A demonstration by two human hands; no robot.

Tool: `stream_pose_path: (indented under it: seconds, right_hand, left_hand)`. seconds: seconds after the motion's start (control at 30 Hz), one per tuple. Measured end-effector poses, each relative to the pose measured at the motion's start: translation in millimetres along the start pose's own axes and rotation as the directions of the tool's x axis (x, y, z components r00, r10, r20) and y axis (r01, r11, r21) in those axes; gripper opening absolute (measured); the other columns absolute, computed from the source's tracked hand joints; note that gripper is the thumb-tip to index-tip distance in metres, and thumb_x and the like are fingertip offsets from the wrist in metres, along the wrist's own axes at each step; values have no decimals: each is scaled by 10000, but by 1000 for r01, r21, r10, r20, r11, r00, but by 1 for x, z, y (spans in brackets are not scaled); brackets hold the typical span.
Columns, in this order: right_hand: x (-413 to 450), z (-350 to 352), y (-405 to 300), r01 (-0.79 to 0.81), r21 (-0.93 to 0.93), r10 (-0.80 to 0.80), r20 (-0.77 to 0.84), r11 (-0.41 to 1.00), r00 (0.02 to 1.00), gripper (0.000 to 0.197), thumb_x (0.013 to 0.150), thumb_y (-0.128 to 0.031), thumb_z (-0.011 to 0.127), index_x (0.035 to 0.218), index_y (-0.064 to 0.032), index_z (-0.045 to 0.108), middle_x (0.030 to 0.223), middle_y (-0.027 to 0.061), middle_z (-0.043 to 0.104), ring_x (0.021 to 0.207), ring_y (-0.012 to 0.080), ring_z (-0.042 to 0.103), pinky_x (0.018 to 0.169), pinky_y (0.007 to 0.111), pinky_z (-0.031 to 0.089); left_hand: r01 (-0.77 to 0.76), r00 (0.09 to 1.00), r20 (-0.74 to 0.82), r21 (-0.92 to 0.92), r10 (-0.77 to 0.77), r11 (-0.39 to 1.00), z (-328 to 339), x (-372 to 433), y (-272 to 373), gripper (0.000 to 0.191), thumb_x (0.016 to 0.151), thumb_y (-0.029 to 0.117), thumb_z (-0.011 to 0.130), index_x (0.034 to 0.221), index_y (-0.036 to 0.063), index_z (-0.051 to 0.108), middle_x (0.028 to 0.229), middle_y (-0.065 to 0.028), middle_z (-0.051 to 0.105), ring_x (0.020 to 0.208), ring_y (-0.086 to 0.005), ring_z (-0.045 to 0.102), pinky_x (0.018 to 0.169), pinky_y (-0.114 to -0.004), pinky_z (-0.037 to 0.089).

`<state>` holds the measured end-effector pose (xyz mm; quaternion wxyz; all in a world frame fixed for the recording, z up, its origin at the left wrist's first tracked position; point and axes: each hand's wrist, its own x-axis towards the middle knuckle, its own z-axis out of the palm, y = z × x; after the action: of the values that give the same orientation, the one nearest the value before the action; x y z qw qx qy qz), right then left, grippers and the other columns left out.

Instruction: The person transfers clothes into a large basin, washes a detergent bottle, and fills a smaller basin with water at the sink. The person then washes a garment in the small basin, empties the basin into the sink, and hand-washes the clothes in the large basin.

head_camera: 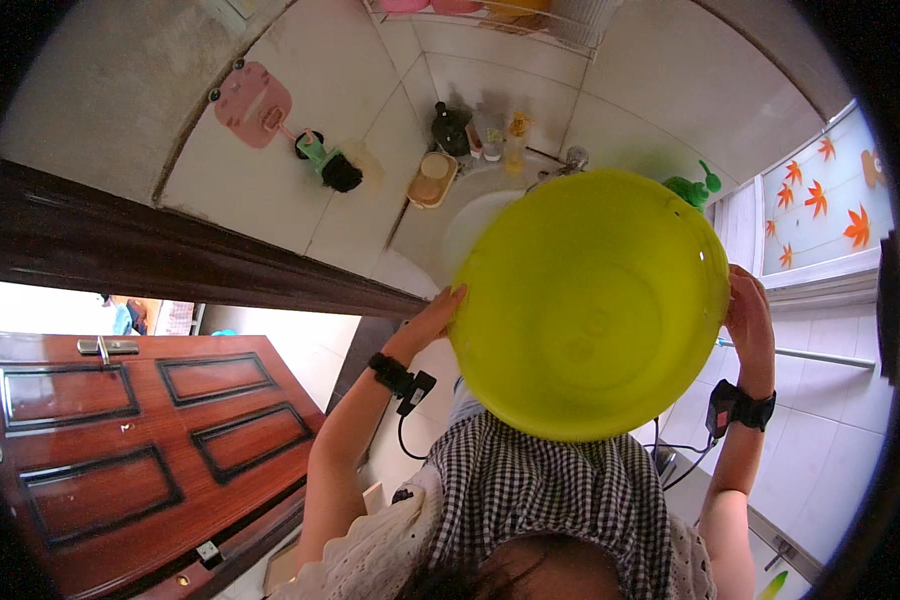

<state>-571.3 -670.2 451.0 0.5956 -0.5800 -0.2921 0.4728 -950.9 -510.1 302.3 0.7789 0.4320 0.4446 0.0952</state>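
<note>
A large yellow-green plastic basin (592, 315) is held up in front of my body, its hollow side facing the camera and nothing visible inside. My left hand (444, 309) grips its left rim, with the fingers mostly hidden behind the wall. On the opposite side my right hand (748, 309) holds the right rim near small holes in the plastic. Behind the basin, a white washbasin (469, 217) is largely covered. A metal faucet (574, 159) shows just above the basin's top edge.
A soap dish (431, 180), a dark bottle (451, 129) and a yellowish pump bottle (517, 142) line the washbasin's back. A black-bristled brush (339, 171) hangs on the tiled wall. A brown wooden door (150, 420) stands at left, a window (825, 195) at right.
</note>
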Motion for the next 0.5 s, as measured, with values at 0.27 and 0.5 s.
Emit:
stream_pose_path:
  seconds: [0.27, 0.5]
  right_hand:
    - [37, 37, -15, -60, 111, 56, 38, 992, 998, 295, 854, -161, 465, 1059, 50, 488, 882, 128, 599, 719, 126, 598, 575, 202, 500]
    - [64, 55, -35, 116, -476, -24, 196, 872, 980, 326, 878, -118, 396, 1136, 81, 403, 1128, 170, 501, 952, 191, 551, 745, 252, 502]
  left_hand:
    - [25, 971, 237, -59, -10, 998, -5, 58, -23, 426, 926, 339, 271, 1224, 53, 377, 1139, -67, 495, 929, -123, 529, 763, -290, 469]
    - [281, 899, 392, -175, -194, 944, -17, 89, -48, 431, 935, 323, 241, 1221, 32, 379, 1139, -81, 507, 914, -165, 560, 718, -275, 499]
